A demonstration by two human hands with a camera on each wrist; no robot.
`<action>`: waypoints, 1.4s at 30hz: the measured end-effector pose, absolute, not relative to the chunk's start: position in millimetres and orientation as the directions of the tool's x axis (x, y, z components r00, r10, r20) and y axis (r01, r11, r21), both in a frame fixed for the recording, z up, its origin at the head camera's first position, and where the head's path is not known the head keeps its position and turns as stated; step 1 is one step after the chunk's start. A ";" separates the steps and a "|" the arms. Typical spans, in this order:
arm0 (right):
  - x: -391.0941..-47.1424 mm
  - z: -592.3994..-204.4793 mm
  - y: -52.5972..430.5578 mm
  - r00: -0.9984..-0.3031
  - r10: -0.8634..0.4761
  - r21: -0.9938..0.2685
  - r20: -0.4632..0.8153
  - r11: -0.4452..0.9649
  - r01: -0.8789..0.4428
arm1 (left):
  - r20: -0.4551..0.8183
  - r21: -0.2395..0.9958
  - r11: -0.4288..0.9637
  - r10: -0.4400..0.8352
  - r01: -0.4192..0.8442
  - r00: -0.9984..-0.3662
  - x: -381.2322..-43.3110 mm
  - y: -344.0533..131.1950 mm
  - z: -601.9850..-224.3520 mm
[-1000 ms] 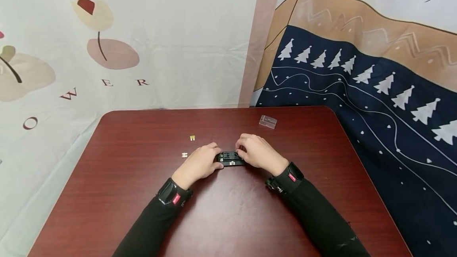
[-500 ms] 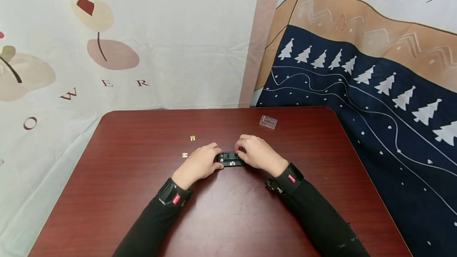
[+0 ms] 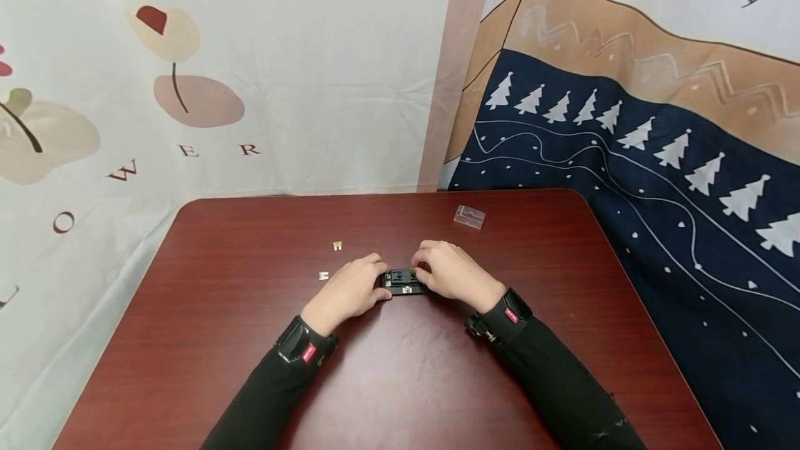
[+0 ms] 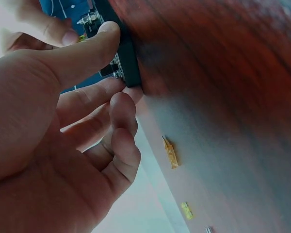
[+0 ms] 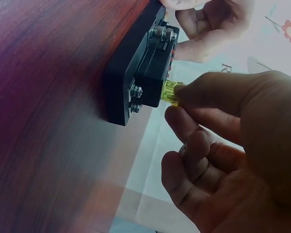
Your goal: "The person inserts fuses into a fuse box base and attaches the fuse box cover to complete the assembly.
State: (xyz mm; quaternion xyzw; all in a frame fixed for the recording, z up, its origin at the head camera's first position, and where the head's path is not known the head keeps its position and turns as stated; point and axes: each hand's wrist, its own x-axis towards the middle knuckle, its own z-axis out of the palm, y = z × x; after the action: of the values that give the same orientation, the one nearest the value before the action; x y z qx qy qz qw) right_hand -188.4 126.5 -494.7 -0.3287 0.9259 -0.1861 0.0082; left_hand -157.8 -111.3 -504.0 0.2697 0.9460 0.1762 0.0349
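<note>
A black fuse block [image 3: 400, 282] with metal screw terminals lies on the table between both hands. My left hand [image 3: 350, 290] grips its left end, thumb on the near side and fingers at the far side. At the block's right end, my right hand [image 3: 454, 273] pinches a yellow blade fuse [image 5: 170, 92] between thumb and index finger. In the right wrist view this fuse touches the block's upper face; how deep it sits I cannot tell. Left of the left hand lie a yellow blade fuse [image 3: 337, 246] and a clear one [image 3: 323, 276].
A small clear plastic piece [image 3: 469, 217] lies at the back right of the reddish-brown table [image 3: 262, 228]. An orange fuse [image 4: 171, 154] shows on the table in the left wrist view. Printed cloths hang behind the table's far edge.
The head view has tilted slightly, so everything sits a little lower. Both hands keep their places on the block and the fuse, with only a small shift of the right fingers.
</note>
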 end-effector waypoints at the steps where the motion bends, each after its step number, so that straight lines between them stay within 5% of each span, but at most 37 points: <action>1: -188.3 -494.5 126.7 -0.783 -0.612 -0.354 0.108 0.713 -0.606 | 0.029 0.351 0.793 0.522 0.498 -0.852 -157.6 -111.2 -503.9; 42: -185.4 -496.2 125.2 -0.746 -0.646 -0.272 0.165 0.697 -0.664 | 0.033 0.327 0.800 0.522 0.502 -0.853 -155.5 -108.5 -501.9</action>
State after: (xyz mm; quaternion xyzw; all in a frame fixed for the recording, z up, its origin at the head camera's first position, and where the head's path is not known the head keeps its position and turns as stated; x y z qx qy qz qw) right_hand -185.4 125.2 -496.2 -0.3556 0.9207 -0.1586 -0.0281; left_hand -155.5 -108.5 -501.9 0.2700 0.9483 0.1642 0.0291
